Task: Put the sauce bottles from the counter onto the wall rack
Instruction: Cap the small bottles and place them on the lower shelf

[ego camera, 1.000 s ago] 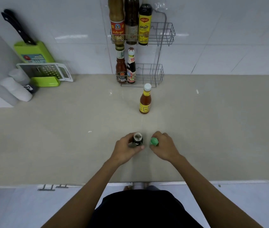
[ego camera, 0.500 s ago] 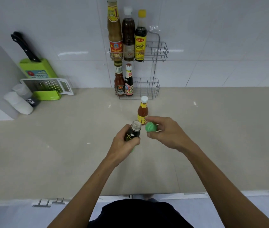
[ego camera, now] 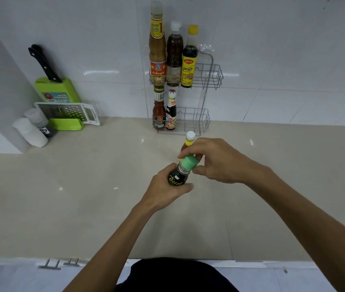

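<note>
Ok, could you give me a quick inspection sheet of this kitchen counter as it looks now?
Surface: beige counter, glossy, a few small specks.
Job's things: dark bottle tilted, green cap at its neck; white-capped bottle standing on the counter; wall rack holds three bottles above, two bottles below.
Clutter: green board with knife, grater, white containers, far left.
Hands: left hand grips the dark bottle; right hand pinches the green cap.
Cables: nothing seen.
Surroundings: white tiled wall.

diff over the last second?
The left hand lifted the dark bottle off the counter; the right hand brought the green cap to its mouth. Both grips unchanged. The white-capped bottle and the rack stayed put.
</note>
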